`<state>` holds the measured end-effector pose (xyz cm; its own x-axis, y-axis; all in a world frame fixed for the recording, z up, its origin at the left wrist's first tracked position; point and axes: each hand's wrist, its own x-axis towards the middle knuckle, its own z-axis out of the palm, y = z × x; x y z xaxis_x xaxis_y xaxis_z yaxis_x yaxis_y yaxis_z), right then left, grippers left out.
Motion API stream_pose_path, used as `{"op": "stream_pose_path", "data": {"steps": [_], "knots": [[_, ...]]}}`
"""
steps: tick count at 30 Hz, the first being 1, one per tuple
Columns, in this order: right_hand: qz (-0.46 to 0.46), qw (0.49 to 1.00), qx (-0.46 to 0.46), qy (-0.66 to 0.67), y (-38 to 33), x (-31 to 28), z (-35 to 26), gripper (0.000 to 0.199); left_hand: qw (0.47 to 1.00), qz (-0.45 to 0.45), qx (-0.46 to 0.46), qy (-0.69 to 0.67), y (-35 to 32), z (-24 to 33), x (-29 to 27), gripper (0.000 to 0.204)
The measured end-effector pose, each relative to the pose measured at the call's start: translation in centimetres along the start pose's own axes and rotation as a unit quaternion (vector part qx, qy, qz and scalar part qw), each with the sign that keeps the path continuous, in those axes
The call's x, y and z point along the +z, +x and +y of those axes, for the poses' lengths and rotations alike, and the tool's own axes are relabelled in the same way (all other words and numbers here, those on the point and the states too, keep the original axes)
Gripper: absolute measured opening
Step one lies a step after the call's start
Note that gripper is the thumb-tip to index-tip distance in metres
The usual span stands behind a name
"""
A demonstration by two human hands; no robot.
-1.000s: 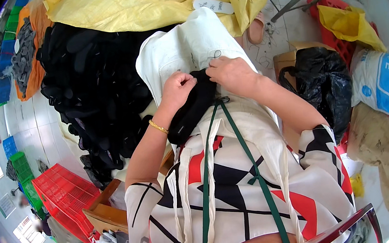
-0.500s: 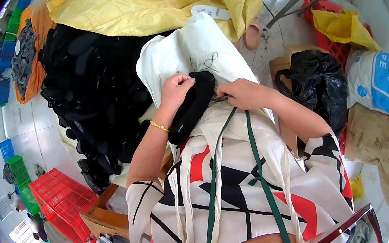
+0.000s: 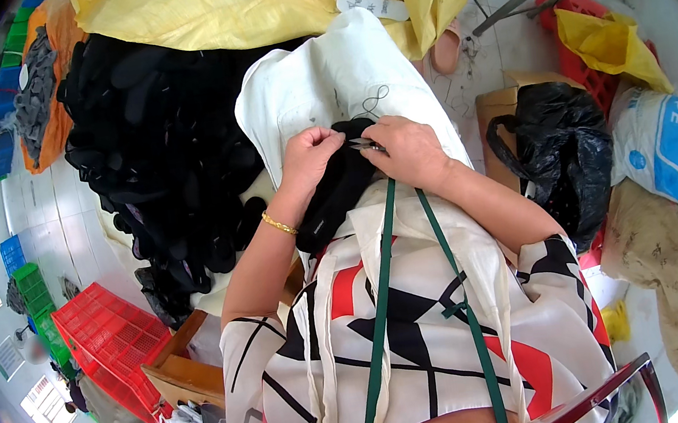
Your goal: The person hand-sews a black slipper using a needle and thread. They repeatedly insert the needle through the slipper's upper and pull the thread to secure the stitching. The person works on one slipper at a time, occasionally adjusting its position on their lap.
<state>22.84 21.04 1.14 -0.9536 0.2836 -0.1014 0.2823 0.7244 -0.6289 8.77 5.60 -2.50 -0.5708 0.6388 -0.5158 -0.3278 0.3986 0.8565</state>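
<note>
The black cloth lies on the white apron, a bit left of its middle. Over the apron, the left hand pinches the cloth's top edge. At the apron's right side, the right hand curls around small scissors, blades over the cloth. A big black pile sits left of the apron.

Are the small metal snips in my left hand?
No, the right hand holds the small metal snips, their blades pointing toward the left hand.
</note>
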Motion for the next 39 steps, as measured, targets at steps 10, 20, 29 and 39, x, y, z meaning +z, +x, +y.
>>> {"op": "stream_pose_path", "data": {"steps": [10, 20, 29, 39], "knots": [[0.021, 1.000, -0.022, -0.008, 0.8, 0.9, 0.1, 0.015, 1.000, 0.001, -0.004, 0.004, 0.4, -0.2, -0.2, 0.012], [0.055, 0.994, -0.095, -0.025, -0.1, 0.5, -0.5, 0.020, 0.999, 0.011, 0.032, -0.005, 0.5, -0.2, -0.4, 0.012], [-0.006, 0.996, -0.082, 0.031, -0.4, 0.0, 3.1, 0.027, 0.941, -0.100, 0.141, 0.292, -1.8, 0.9, -0.5, 0.024], [-0.051, 0.990, -0.039, 0.122, -0.4, -1.8, 4.2, 0.014, 0.969, -0.073, -0.002, 0.237, -2.9, -0.1, -0.3, 0.029]]}}
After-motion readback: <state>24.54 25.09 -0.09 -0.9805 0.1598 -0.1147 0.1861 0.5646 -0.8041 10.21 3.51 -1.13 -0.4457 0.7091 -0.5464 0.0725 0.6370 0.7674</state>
